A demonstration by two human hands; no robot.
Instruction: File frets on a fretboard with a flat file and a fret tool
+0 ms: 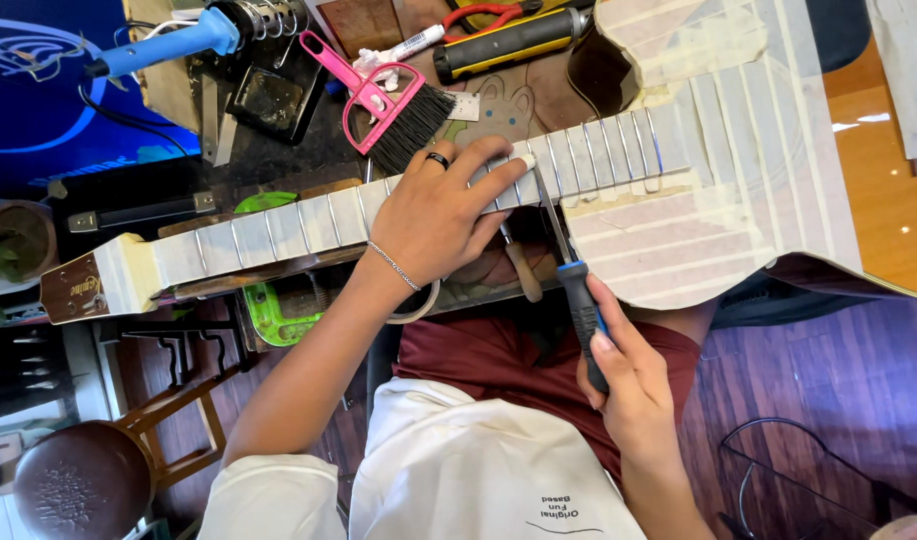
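1. Lying across the middle of the frame, from the headstock [74, 288] at the left to the body [739, 150] at the upper right, the guitar [279, 228] is sitting on the person's lap and partly on the cluttered surface [279, 160] behind it.
2. Pressing flat on the neck near the centre, the left hand [441, 215] is resting with its fingers spread and a ring showing; it is clamped on nothing, only bearing down on the frets [599, 150].
3. Gripping a blue-and-black tool handle [582, 310] at the lower centre-right, the right hand [629, 385] is wrapped tightly around it, and the thin metal blade [551, 215] is running up to the neck just beside the left fingertips.
4. Covering the wood between the frets and much of the body top, strips of pale tape [679, 240] are already in place, so the masking is looking done.
5. Working at one fret near the body end, the person appears to be partway along; I am judging that most frets toward the headstock are still waiting, though I cannot tell which are finished.
6. Sitting at the upper centre, a pink brush [394, 105] and a blue soldering iron [169, 45] are lying untouched.
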